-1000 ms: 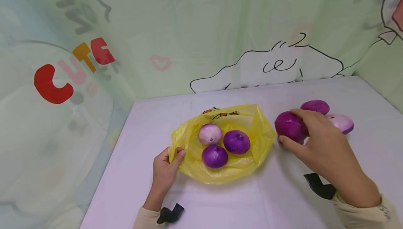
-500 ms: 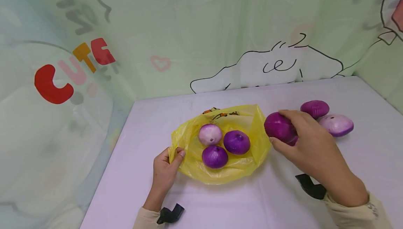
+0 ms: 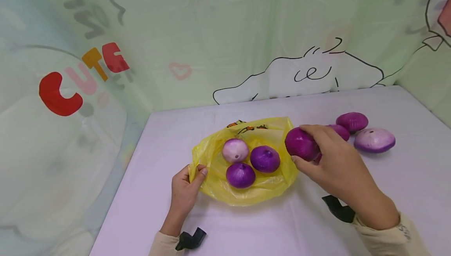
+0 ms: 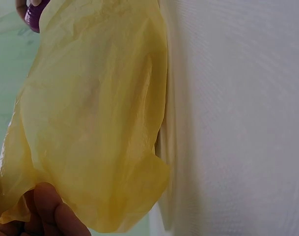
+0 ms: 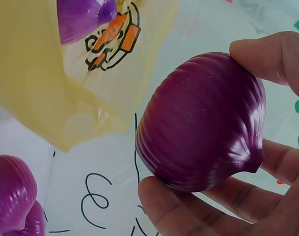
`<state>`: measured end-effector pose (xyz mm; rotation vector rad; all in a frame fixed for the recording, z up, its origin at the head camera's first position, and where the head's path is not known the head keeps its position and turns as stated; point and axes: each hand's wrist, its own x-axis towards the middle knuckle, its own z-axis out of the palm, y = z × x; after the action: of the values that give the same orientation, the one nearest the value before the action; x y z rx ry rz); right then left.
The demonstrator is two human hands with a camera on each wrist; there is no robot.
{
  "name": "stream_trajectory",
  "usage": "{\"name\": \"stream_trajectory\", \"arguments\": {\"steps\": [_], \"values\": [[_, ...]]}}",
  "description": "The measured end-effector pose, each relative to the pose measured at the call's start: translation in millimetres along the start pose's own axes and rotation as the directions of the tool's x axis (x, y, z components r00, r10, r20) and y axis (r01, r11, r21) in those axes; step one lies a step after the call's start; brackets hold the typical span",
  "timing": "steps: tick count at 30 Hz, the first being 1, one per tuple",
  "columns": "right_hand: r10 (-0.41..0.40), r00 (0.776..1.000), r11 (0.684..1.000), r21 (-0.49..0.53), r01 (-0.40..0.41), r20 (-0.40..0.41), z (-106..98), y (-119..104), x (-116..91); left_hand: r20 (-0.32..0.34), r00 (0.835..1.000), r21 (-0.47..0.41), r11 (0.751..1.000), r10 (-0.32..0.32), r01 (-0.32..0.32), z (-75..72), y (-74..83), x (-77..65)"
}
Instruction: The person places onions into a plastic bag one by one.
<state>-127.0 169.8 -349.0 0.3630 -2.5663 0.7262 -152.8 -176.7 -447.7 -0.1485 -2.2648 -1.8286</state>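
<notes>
While the left hand [image 3: 186,189] pinches the rim of the yellow plastic bag [image 3: 216,190], the right hand [image 3: 340,166] grips a purple onion [image 3: 301,144] just beside the bag's right edge; three onions [image 3: 240,175] lie inside the bag, and three more onions [image 3: 375,141] rest on the pale table [image 3: 141,209] to the right

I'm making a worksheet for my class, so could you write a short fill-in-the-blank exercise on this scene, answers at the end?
1. The left hand grips the rim of a bag coloured ___.
2. In the head view, the number of onions showing inside the bag is ___.
3. The hand holding a single onion is the person's ___ one.
4. The big letter C on the backdrop is ___.

Missing words: yellow; three; right; red.
</notes>
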Motion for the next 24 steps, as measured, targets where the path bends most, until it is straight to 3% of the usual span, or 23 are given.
{"name": "stream_trajectory", "arguments": {"steps": [24], "values": [[-0.059,0.997,0.998,0.034,0.058,0.043,17,-17,3,0.000,1.000,0.004,1.000,-0.006,0.006,-0.2,1.8,0.1]]}}
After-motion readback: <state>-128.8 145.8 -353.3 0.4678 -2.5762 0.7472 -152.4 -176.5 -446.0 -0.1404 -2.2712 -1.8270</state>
